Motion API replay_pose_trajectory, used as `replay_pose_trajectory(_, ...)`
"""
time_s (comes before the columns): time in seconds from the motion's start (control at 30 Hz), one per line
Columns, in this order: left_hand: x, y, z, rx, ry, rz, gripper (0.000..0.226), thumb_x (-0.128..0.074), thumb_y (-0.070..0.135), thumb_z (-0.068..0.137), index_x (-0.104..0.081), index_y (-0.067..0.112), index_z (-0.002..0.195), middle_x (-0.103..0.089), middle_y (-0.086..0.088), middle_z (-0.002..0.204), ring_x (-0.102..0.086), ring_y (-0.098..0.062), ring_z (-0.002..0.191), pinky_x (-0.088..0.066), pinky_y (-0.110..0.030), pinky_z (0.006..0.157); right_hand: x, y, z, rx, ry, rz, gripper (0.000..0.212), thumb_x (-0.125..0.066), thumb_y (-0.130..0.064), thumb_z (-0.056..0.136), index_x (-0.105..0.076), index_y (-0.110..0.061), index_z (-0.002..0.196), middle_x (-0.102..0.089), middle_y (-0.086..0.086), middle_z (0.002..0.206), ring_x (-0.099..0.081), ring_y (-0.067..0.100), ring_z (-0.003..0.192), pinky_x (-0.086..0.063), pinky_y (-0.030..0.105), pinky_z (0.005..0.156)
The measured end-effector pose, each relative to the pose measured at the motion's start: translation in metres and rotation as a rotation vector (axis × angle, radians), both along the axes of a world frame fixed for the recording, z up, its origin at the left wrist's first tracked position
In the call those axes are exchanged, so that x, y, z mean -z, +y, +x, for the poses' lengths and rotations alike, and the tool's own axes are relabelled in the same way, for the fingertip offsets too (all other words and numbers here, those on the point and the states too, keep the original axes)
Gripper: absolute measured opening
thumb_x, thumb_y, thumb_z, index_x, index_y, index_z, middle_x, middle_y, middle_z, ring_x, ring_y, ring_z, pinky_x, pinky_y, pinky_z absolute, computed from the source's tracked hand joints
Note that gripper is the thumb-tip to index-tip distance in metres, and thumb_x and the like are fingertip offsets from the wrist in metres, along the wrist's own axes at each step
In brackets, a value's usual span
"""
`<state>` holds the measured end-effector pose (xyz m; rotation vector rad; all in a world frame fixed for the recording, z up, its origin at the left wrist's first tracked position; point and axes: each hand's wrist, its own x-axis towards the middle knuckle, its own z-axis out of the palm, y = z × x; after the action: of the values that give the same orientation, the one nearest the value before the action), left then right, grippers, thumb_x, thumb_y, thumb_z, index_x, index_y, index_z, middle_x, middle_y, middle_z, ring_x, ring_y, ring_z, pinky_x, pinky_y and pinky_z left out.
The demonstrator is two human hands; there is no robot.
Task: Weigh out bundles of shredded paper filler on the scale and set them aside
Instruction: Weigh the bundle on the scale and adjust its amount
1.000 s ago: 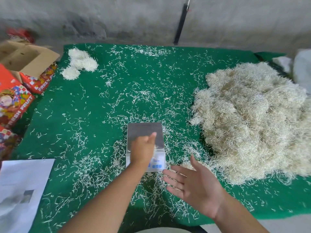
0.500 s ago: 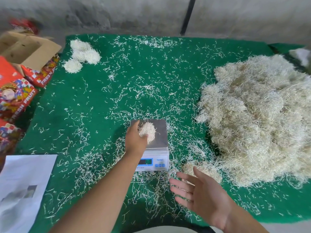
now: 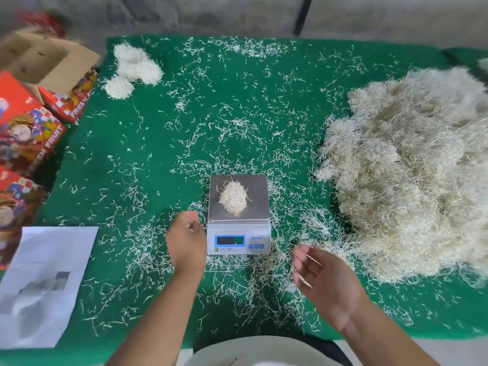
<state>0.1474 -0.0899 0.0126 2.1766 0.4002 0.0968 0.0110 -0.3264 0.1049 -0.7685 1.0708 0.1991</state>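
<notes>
Green felt-like cloth (image 3: 163,159) covers the table and is littered all over with loose pale paper shreds; behind it runs a grey concrete wall (image 3: 184,14) with a dark pole (image 3: 302,14) leaning against it. At the near middle sits a small digital scale (image 3: 239,233), its steel platform carrying one compact bundle of shredded paper (image 3: 233,198), apart from both hands. The display is lit, but its digits are too blurred to read.

The left hand (image 3: 186,241) hangs just beside the scale's left edge, fingers loosely curled inward and holding nothing; it is not touching the bundle. The right hand (image 3: 324,281) hovers to the right of the scale, palm turned up and inward, fingers relaxed and spread, with a few stray shreds stuck to them.

To the right lies a large heap of shredded filler (image 3: 412,167). At the far left corner three small weighed bundles (image 3: 132,70) lie close together. Beyond the left edge stand colourful fruit cartons (image 3: 29,133) and an open cardboard box (image 3: 45,59). A white printed sheet (image 3: 45,283) lies at the near left.
</notes>
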Motion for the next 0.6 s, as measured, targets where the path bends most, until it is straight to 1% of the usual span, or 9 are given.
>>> replay_pose_trajectory(0.1, -0.003, -0.003, 0.004, -0.004, 0.002, -0.030, 0.019, -0.061, 0.004, 0.097, -0.073, 0.014, 0.108, -0.074, 0.001, 0.106, -0.068, -0.017, 0.096, -0.054, -0.028, 0.082, 0.000, 0.002, -0.002, 0.005, -0.001, -0.008, 0.037, -0.050, -0.024, 0.111, -0.066, -0.002, 0.136, -0.075, 0.010, 0.107, -0.066, 0.022, 0.093, -0.051, 0.039, 0.088)
replay_pose_trajectory(0.13, -0.004, -0.004, 0.005, -0.002, 0.000, -0.034, 0.019, -0.062, 0.003, 0.097, -0.073, 0.014, 0.109, -0.074, 0.001, 0.106, -0.068, -0.016, 0.096, -0.054, -0.025, 0.082, 0.000, 0.002, -0.003, 0.010, -0.005, -0.009, 0.037, -0.050, -0.024, 0.111, -0.066, -0.002, 0.137, -0.074, 0.010, 0.108, -0.065, 0.022, 0.093, -0.051, 0.039, 0.089)
replay_pose_trajectory(0.2, -0.004, -0.005, 0.006, 0.000, -0.013, -0.029, 0.020, -0.063, 0.002, 0.097, -0.074, 0.013, 0.109, -0.075, 0.002, 0.106, -0.068, -0.014, 0.093, -0.047, -0.013, 0.076, 0.000, 0.000, -0.006, 0.023, -0.016, -0.008, 0.036, -0.049, -0.023, 0.111, -0.065, -0.003, 0.137, -0.074, 0.011, 0.110, -0.065, 0.023, 0.094, -0.050, 0.040, 0.090)
replay_pose_trajectory(0.27, -0.002, -0.005, 0.006, 0.003, -0.024, -0.039, 0.021, -0.063, 0.001, 0.096, -0.074, 0.014, 0.109, -0.074, 0.003, 0.104, -0.068, -0.012, 0.092, -0.041, -0.008, 0.072, 0.002, -0.002, -0.010, 0.034, -0.023, -0.014, 0.036, -0.049, -0.023, 0.111, -0.066, -0.003, 0.136, -0.075, 0.012, 0.113, -0.065, 0.022, 0.094, -0.051, 0.039, 0.088)
replay_pose_trajectory(0.33, 0.001, -0.004, 0.005, 0.007, -0.034, -0.054, 0.021, -0.063, 0.001, 0.096, -0.074, 0.015, 0.108, -0.074, 0.004, 0.104, -0.068, -0.013, 0.092, -0.043, -0.011, 0.073, 0.005, -0.003, -0.013, 0.033, -0.024, -0.025, 0.036, -0.050, -0.024, 0.111, -0.067, -0.004, 0.134, -0.075, 0.012, 0.111, -0.066, 0.022, 0.094, -0.052, 0.039, 0.087)
replay_pose_trajectory(0.4, 0.008, 0.000, 0.004, 0.017, -0.037, -0.044, 0.020, -0.063, 0.002, 0.095, -0.073, 0.015, 0.106, -0.074, 0.003, 0.103, -0.069, -0.015, 0.092, -0.047, -0.017, 0.075, 0.008, -0.003, -0.016, 0.018, -0.030, -0.041, 0.035, -0.048, -0.024, 0.111, -0.068, -0.004, 0.133, -0.076, 0.011, 0.107, -0.066, 0.022, 0.093, -0.052, 0.039, 0.088)
replay_pose_trajectory(0.47, 0.022, 0.009, 0.005, 0.044, -0.021, -0.007, 0.020, -0.063, 0.001, 0.095, -0.073, 0.014, 0.106, -0.074, 0.002, 0.104, -0.068, -0.014, 0.090, -0.047, -0.017, 0.075, 0.011, -0.002, -0.017, -0.017, -0.035, -0.080, 0.034, -0.047, -0.024, 0.112, -0.070, -0.007, 0.129, -0.077, 0.011, 0.107, -0.067, 0.022, 0.094, -0.054, 0.040, 0.089)
replay_pose_trajectory(0.53, 0.043, 0.022, 0.009, 0.100, 0.043, 0.087, 0.019, -0.061, 0.000, 0.096, -0.072, 0.013, 0.104, -0.074, 0.001, 0.103, -0.066, -0.009, 0.082, -0.044, -0.011, 0.065, 0.011, 0.000, -0.013, -0.080, -0.037, -0.145, 0.032, -0.045, -0.025, 0.112, -0.072, -0.012, 0.122, -0.077, 0.011, 0.109, -0.070, 0.020, 0.092, -0.054, 0.040, 0.087)
replay_pose_trajectory(0.6, 0.066, 0.039, 0.015, 0.162, 0.132, 0.196, 0.022, -0.055, -0.001, 0.096, -0.071, 0.010, 0.106, -0.074, -0.004, 0.106, -0.065, -0.011, 0.079, -0.043, -0.014, 0.055, 0.008, 0.003, -0.003, -0.144, -0.041, -0.212, 0.028, -0.046, -0.024, 0.111, -0.071, -0.014, 0.117, -0.078, 0.009, 0.110, -0.071, 0.020, 0.092, -0.053, 0.039, 0.086)
